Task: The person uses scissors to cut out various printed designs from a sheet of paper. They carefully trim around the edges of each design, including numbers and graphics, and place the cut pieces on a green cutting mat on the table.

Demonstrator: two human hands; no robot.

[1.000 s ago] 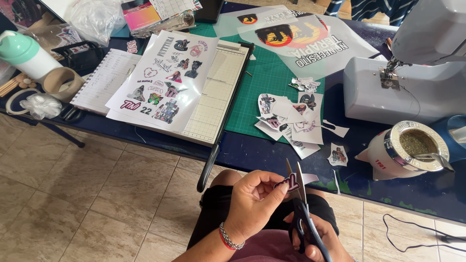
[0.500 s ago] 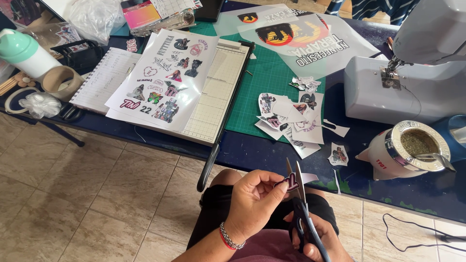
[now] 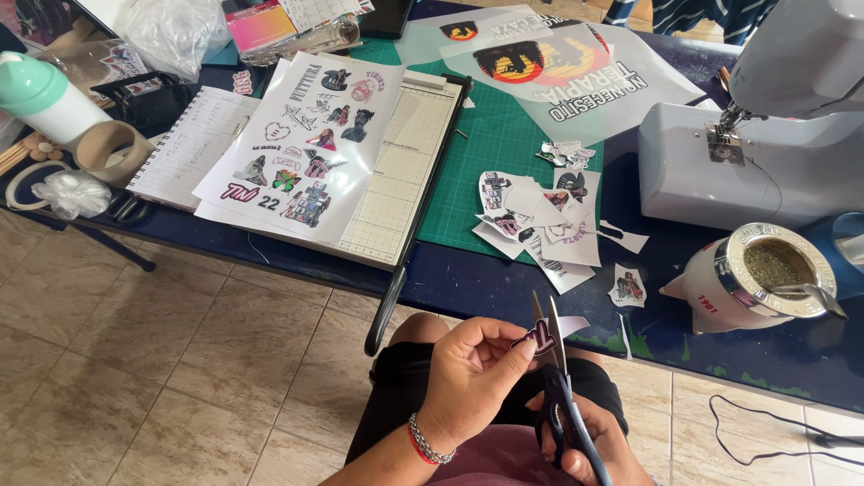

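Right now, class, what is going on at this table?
A seated person is cutting out a small sticker. The left hand pinches it by its edge, while the right hand works dark-handled scissors whose blades are at the sticker. On the table, a printed sticker sheet lies on a paper trimmer, and a pile of cut stickers sits on the green cutting mat beside a sewing machine.

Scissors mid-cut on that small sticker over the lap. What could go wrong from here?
1. The left hand pinches the small dark-pink sticker cutout right beside the open blades of the dark-handled scissors; fingertips could get nicked.
2. The piece is tiny; a slip could cut into the design or drop it onto the tiled floor.
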